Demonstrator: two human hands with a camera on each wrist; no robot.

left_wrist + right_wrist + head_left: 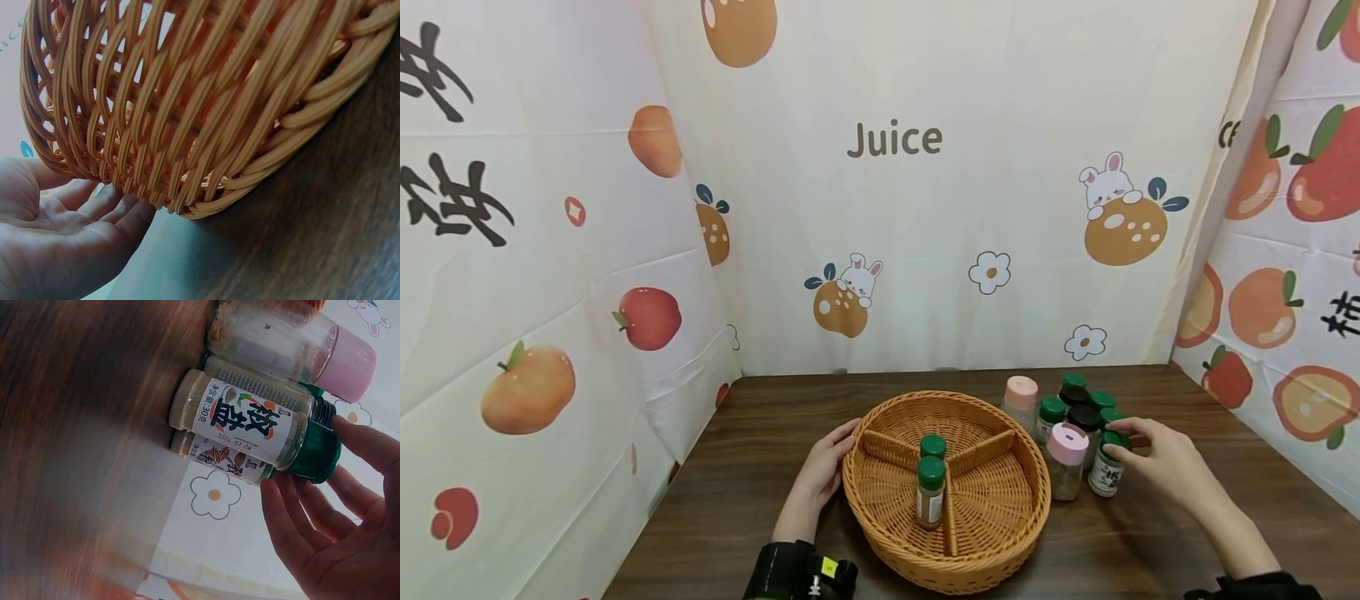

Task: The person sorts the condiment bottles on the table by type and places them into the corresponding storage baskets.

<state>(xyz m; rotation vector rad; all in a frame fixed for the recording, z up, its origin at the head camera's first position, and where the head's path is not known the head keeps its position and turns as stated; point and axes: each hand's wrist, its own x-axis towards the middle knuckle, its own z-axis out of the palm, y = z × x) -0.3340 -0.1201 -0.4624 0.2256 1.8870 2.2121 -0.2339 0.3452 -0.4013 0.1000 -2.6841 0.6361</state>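
Observation:
A round wicker basket (1000, 533) with three compartments sits at the middle of the wooden table. Two green-capped spice jars (930, 493) stand in its left compartment. My left hand (838, 454) rests with straight fingers against the basket's left outer wall (206, 125); in the left wrist view that hand (94, 212) shows an open palm. My right hand (1123, 442) reaches into a cluster of jars right of the basket. Its thumb and fingers (281, 506) pinch the green cap of a labelled spice jar (244, 419), which stands on the table (1107, 473).
Several more jars stand beside the held one: a pink-capped jar (1066, 462) nearest the basket, another pink-capped jar (1021, 402) behind, plus green and black caps (1084, 414). Fruit-print cloth walls (925, 208) enclose the table on three sides.

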